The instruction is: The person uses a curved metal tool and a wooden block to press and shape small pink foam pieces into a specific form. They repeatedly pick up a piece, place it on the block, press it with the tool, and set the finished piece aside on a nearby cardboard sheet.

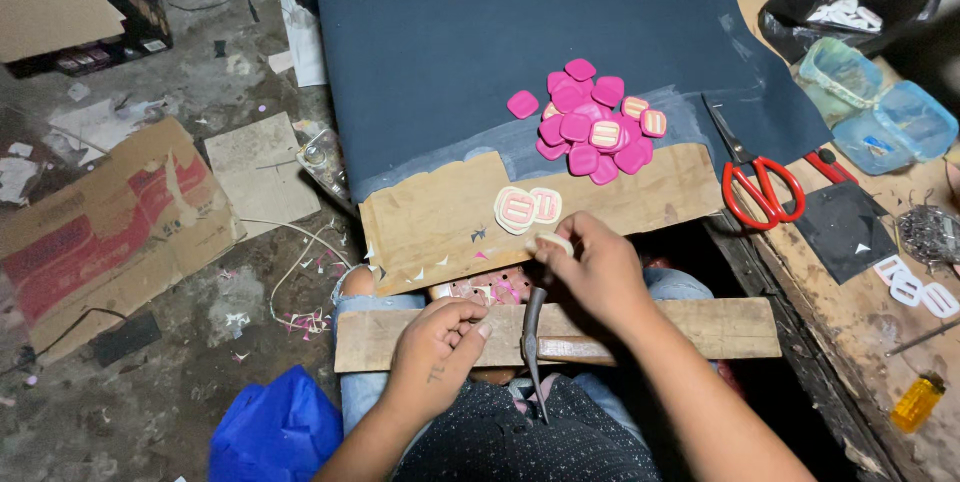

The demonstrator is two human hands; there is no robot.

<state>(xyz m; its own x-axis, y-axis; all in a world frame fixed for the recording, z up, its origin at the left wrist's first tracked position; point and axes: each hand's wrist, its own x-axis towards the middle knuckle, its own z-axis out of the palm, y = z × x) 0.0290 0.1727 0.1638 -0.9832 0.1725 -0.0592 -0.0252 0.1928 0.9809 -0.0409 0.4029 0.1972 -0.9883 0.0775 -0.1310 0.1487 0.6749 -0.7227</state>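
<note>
Wooden plank [720,327] across lap: left hand [435,347] fisted on it, contents not discernible; right hand [590,272] just above, pinching cream buckle piece [553,242] and dark tool [533,337]. Trimming underway; steady grip needed.

My right hand [598,277] covers most of the cream piece [553,242] it pinches. The dark tool [533,347] vanishes under my fingers. The cardboard box [60,2] is cut off by the frame's edge.
</note>
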